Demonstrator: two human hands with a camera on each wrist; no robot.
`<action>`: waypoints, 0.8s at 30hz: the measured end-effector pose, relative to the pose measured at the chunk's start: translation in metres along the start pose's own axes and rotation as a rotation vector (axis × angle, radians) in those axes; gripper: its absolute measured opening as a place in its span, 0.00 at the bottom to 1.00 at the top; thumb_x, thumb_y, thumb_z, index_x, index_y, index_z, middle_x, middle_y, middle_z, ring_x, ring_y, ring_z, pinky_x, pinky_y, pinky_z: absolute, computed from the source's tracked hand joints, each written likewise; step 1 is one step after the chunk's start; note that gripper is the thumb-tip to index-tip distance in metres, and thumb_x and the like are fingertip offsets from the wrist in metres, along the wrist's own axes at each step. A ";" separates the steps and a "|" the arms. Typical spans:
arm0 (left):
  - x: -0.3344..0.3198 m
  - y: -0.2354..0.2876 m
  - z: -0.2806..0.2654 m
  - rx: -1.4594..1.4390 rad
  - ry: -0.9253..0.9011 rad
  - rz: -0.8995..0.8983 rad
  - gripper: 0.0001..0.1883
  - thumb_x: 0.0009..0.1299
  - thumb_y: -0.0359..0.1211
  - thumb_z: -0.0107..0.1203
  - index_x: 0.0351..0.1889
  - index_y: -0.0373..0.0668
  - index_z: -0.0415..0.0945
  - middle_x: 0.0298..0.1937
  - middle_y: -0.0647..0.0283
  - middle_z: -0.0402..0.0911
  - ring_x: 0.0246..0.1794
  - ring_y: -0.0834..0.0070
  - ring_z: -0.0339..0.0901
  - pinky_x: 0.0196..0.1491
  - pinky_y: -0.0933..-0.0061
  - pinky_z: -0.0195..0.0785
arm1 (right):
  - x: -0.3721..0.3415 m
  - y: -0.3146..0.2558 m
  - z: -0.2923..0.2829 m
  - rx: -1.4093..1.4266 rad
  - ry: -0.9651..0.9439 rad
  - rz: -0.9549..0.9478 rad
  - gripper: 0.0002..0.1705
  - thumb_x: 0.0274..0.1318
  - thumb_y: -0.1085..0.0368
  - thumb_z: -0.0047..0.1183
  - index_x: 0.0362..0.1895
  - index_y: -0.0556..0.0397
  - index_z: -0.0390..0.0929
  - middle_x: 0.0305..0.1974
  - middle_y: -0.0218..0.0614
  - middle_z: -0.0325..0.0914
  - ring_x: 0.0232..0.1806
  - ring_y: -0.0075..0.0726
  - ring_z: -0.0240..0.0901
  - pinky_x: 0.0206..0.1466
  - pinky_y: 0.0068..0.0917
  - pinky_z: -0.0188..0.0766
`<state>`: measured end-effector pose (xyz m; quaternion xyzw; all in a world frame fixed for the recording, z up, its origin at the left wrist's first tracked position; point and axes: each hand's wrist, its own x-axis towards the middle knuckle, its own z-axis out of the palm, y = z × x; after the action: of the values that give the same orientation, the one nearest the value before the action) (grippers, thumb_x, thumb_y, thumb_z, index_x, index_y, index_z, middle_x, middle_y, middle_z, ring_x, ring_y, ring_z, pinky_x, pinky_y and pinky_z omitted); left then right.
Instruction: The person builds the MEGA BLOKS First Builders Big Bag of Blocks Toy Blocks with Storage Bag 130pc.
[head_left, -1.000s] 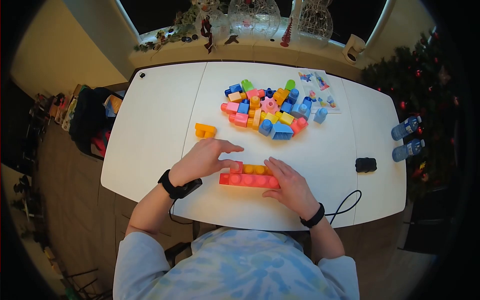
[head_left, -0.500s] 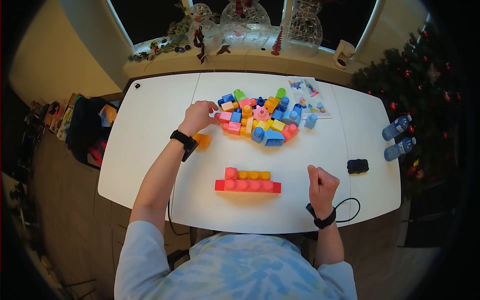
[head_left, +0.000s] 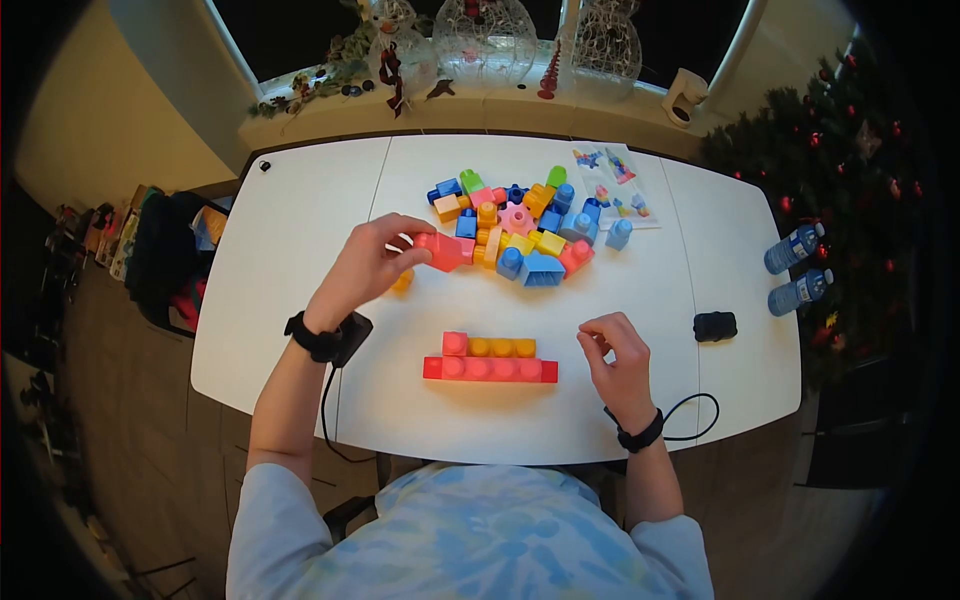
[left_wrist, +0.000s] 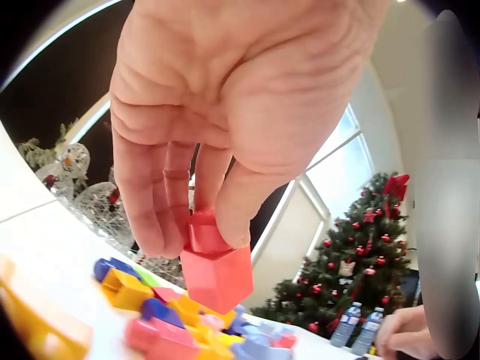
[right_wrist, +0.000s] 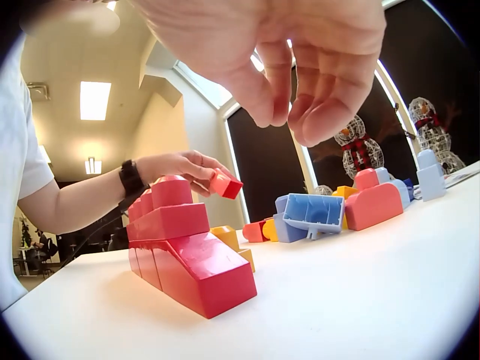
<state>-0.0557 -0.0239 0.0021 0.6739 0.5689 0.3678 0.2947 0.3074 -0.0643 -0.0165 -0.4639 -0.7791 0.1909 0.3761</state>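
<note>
In the head view my left hand (head_left: pixel 367 266) pinches a red-pink block (head_left: pixel 440 251) above the table, at the left side of the pile of coloured blocks (head_left: pixel 517 218). The left wrist view shows that block (left_wrist: pixel 218 276) held by its stud between thumb and fingers. My right hand (head_left: pixel 618 365) hovers right of the assembled row, fingers bent, holding nothing; in the right wrist view its fingers (right_wrist: pixel 322 112) curve downward. The assembly (head_left: pixel 490 369) has a long red-pink row, with yellow studs and one pink block along its far side.
A yellow block (head_left: pixel 402 282) lies beneath my left hand. Picture sheets (head_left: pixel 617 186) lie behind the pile. At the right are a black case (head_left: pixel 715 326) and two water bottles (head_left: pixel 797 270). Cables run beside both wrists.
Both hands have left the assembly. My left hand went to the pile's left side and now lifts a red-pink block. My right hand moved right, then slightly back, its fingers loosening from a curl.
</note>
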 end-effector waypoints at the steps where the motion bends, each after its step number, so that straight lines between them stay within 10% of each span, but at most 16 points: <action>1: -0.015 0.015 0.006 0.001 -0.021 0.081 0.15 0.71 0.27 0.67 0.55 0.38 0.84 0.49 0.59 0.87 0.43 0.69 0.87 0.50 0.68 0.82 | 0.001 -0.002 0.002 0.000 -0.001 0.001 0.04 0.62 0.75 0.64 0.40 0.55 0.82 0.37 0.37 0.81 0.31 0.35 0.80 0.32 0.27 0.77; 18: -0.074 0.034 0.065 0.156 -0.102 0.277 0.18 0.71 0.29 0.67 0.58 0.44 0.85 0.48 0.58 0.80 0.45 0.62 0.81 0.48 0.66 0.78 | 0.000 -0.015 0.018 0.028 -0.142 -0.041 0.07 0.58 0.72 0.67 0.40 0.55 0.83 0.37 0.38 0.82 0.39 0.46 0.82 0.42 0.37 0.80; 24: -0.083 0.037 0.059 0.203 -0.203 0.286 0.37 0.65 0.38 0.74 0.72 0.47 0.74 0.59 0.54 0.79 0.57 0.56 0.80 0.59 0.60 0.77 | -0.001 -0.028 0.022 -0.017 -0.271 -0.180 0.23 0.55 0.57 0.73 0.52 0.52 0.84 0.51 0.39 0.83 0.52 0.46 0.81 0.53 0.39 0.80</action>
<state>0.0070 -0.1110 -0.0142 0.8077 0.4688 0.2769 0.2260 0.2746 -0.0779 -0.0124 -0.3656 -0.8626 0.2105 0.2793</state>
